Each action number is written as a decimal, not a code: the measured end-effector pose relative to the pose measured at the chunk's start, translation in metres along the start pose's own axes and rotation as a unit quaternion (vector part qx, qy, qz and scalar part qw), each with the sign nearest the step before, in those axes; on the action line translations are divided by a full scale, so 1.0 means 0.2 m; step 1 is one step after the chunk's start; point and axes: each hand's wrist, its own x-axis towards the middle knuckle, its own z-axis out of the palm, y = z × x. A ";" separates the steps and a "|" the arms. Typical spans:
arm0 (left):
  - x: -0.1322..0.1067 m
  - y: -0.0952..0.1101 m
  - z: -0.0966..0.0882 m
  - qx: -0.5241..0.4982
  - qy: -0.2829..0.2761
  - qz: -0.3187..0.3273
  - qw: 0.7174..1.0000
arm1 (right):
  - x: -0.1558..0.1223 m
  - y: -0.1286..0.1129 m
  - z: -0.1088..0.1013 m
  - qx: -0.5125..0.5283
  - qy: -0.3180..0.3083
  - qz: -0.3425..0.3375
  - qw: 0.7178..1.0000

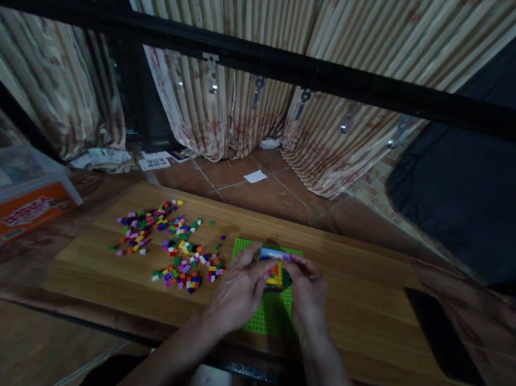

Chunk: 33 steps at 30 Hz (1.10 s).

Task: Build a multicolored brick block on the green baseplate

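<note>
A green baseplate point(269, 317) lies on a wooden board point(358, 300), and a small build of coloured bricks point(276, 270) stands on its far half, blue and purple on top, yellow and red below. My left hand point(239, 289) rests on the plate's left side with its fingertips curled against the build. My right hand point(307, 290) comes in from the right, fingers bent and pinched at the build's upper edge. What sits between the fingertips is too small to name.
Several loose small bricks point(171, 243) in many colours lie scattered left of the plate. A clear plastic box with an orange label point(11, 206) stands at the far left. A dark flat phone-like slab point(441, 336) lies at the right. Curtains point(252, 107) hang behind.
</note>
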 end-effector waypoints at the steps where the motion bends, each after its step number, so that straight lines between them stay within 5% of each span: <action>1: 0.00 -0.02 -0.02 -0.008 0.016 -0.011 1.000 | 0.00 0.00 -0.01 -0.001 0.001 0.006 1.000; 5: 0.00 -0.18 -0.19 0.000 0.060 -0.090 0.994 | -0.01 -0.04 -0.04 -0.015 0.012 0.020 1.000; 9: -0.03 -0.39 -0.38 0.059 -0.001 -0.207 0.977 | 0.00 -0.06 -0.07 -0.029 0.072 -0.029 0.997; 11: -0.05 -0.45 -0.42 0.081 -0.037 -0.212 0.973 | 0.01 -0.06 -0.09 -0.028 0.074 -0.037 0.996; 17: -0.07 -0.43 -0.37 0.127 -0.072 -0.113 0.983 | 0.02 -0.03 -0.09 -0.030 0.055 -0.042 0.997; 26: -0.06 -0.41 -0.31 0.192 -0.070 -0.144 0.968 | 0.01 -0.03 -0.07 -0.032 0.040 -0.044 0.998; 33: -0.08 -0.50 -0.42 0.134 -0.099 -0.170 0.971 | 0.02 -0.02 -0.07 -0.021 0.035 -0.047 0.998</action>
